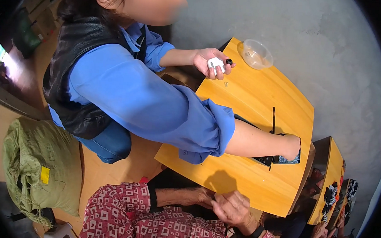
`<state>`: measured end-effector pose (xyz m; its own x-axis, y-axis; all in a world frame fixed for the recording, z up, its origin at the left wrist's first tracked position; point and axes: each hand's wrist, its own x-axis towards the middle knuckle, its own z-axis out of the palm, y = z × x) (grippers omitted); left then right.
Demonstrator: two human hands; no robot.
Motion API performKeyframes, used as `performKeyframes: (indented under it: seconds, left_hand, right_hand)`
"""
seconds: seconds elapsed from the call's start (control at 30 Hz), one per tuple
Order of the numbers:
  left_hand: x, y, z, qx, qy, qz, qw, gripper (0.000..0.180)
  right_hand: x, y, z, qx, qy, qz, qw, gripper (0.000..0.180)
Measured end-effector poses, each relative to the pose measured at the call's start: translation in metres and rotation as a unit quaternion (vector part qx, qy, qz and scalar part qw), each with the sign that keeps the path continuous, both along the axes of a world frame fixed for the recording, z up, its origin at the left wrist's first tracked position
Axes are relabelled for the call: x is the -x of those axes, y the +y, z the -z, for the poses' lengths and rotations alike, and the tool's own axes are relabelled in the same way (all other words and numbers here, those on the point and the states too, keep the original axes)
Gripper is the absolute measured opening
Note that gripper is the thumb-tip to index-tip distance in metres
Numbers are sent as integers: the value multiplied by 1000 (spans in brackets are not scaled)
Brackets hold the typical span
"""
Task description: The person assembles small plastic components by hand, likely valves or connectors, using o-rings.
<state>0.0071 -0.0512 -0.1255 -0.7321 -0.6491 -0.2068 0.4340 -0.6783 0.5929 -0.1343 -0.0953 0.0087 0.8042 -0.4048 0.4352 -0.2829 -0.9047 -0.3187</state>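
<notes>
My left hand [201, 196] and my right hand [234, 208] meet at the near edge of the yellow wooden table [235, 176]. Both have bent, closed fingers, pinched close together; whatever is between them is too small or hidden to make out. A dark band circles my right wrist. Across from me, a person in a blue shirt and black vest holds a white rounded object [216, 65] and a small black round piece [229, 61]. That person's other hand [291, 148] reaches into a small dark tray with blue bits [282, 160], partly covering it.
A clear plastic bowl [256, 57] stands at the table's far end. Beside the small tray lie a thin black stick [273, 117] and a black case [264, 160]. At left sits a large green sack [43, 166]. More people work at another table [333, 171] on the right.
</notes>
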Motion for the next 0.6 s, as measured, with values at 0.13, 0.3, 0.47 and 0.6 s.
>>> performKeyframes:
  seconds: [0.13,0.3,0.47,0.6]
  left_hand:
    - [-6,-2,1,-45,-29,91,994,27]
    - [-9,2,-7,-69,-22,87,994,23]
    - [-6,7,-17,-43,-40,118,991,22]
    - [1,7,-21,-11,-11,157,987,22]
  right_hand:
    - [-12,-22,5,21,22,11,999,18]
    - [-9,-22,40,-125,-33,137,982,12]
    - [-8,-26,44,-194,-70,227,952,9]
    - [-8,-29,51,-139,-76,234,959,10]
